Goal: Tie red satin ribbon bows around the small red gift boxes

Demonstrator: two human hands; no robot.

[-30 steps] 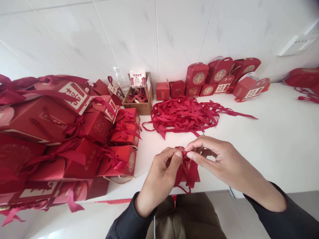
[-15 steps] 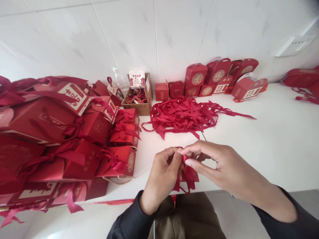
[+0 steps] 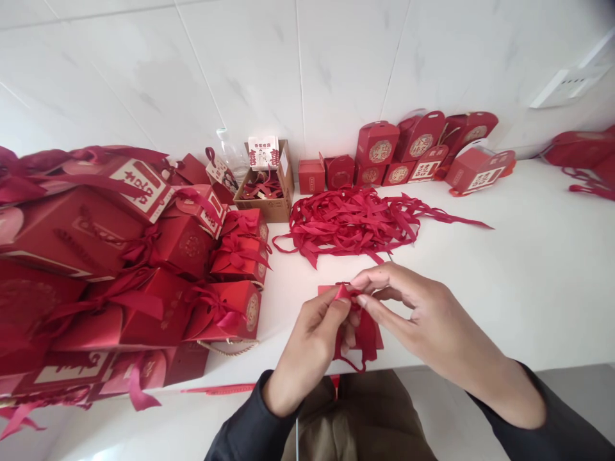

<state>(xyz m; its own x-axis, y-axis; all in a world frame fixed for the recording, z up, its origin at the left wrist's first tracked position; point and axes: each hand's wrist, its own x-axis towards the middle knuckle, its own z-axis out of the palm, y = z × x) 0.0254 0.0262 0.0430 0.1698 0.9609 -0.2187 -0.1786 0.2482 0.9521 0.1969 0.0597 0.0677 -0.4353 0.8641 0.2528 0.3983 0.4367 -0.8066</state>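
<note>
A small red gift box stands at the table's front edge, mostly covered by my hands. Over its top lies a red ribbon, its ends hanging down the near side. My left hand pinches a fold of this ribbon between thumb and forefinger. From the other side, my right hand grips the ribbon with thumb and fingertips close to the left thumb. A thin red cord shows at the box's far and near edges. The exact shape of the knot or loop is hidden by my fingers.
Finished-looking red boxes with bows are piled at the left. Behind my hands lies a heap of red ribbons. A cardboard box and several red boxes stand along the tiled wall. A red bundle lies far right.
My left fingers now hold a fold of ribbon standing up, and both hands have parted slightly. More of the box's top shows. The right forearm has shifted left.
</note>
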